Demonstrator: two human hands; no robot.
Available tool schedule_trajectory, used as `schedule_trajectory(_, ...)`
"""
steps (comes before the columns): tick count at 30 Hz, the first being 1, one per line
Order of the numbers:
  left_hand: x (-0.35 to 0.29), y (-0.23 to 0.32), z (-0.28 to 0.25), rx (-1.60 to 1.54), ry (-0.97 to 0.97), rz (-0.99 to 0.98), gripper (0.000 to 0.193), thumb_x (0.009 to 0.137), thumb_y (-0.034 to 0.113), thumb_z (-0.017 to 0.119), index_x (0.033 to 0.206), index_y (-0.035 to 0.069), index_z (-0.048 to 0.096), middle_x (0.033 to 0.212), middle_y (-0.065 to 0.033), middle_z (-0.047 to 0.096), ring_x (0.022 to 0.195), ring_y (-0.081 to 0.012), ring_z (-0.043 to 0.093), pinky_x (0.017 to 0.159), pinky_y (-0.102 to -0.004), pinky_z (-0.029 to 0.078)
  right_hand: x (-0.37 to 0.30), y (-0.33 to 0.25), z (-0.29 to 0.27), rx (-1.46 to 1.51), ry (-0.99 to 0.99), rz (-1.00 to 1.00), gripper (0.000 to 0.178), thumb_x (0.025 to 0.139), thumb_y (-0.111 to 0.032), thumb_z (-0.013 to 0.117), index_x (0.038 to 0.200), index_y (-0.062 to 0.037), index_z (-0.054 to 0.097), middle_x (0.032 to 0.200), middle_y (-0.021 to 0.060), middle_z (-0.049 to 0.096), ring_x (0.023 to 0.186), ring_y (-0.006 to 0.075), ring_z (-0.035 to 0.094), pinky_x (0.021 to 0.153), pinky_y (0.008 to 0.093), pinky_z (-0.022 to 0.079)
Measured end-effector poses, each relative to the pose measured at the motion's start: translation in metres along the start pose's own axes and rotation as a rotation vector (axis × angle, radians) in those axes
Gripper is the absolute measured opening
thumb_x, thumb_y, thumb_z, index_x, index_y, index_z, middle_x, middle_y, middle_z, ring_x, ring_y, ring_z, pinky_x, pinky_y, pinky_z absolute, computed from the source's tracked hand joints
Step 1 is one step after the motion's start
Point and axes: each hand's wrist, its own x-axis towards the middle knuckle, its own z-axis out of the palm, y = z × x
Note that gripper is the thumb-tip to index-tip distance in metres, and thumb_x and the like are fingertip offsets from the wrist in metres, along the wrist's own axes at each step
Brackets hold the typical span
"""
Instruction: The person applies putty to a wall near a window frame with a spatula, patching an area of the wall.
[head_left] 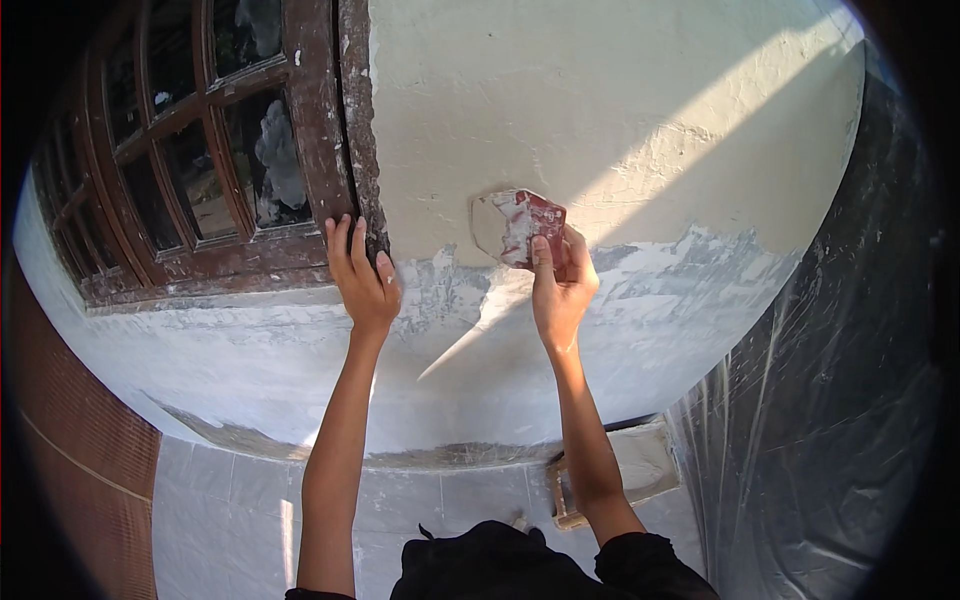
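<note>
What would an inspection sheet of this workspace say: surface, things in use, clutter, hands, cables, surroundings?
Surface: wall, beige above, patchy white and grey below
Things in use: flat red tool, smeared whitish, at the wall
Clutter: wooden-edged object, kind unclear, near the wall's foot
Hands: right hand grips the tool; left hand, holding nothing visible, touches the brown window frame
Cables: nothing seen
Surroundings: plastic sheeting at right, grey tiled floor below
</note>
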Motion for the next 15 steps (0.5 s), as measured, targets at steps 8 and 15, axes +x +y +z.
schedule_trajectory(8, -0.001, -0.002, 0.000, 0.010, 0.018, 0.005, 0.043, 0.096, 0.018, 0.041, 0.133, -0.003, 0.044, 0.137, -0.0248, 0.042, 0.135, -0.0445, 0.032, 0.108, -0.0526, 0.027, 0.014, -0.014, -0.006, 0.106, 0.070, -0.085, 0.022, 0.092, 0.001, 0.060, 0.114, 0.0057, 0.060, 0.092, 0.0086, 0.070, 0.082, 0.0083, 0.063, 0.072, 0.0234, 0.052)
schedule_trajectory(15, -0.001, -0.002, -0.001, 0.003, 0.020, -0.004, 0.043, 0.096, 0.018, 0.041, 0.134, -0.004, 0.044, 0.137, -0.0250, 0.042, 0.135, -0.0447, 0.033, 0.108, -0.0525, 0.028, 0.026, -0.013, 0.002, -0.224, 0.077, -0.250, 0.023, 0.090, 0.000, 0.062, 0.112, 0.0037, 0.061, 0.086, 0.0129, 0.071, 0.076, 0.0126, 0.069, 0.066, 0.0262, 0.058)
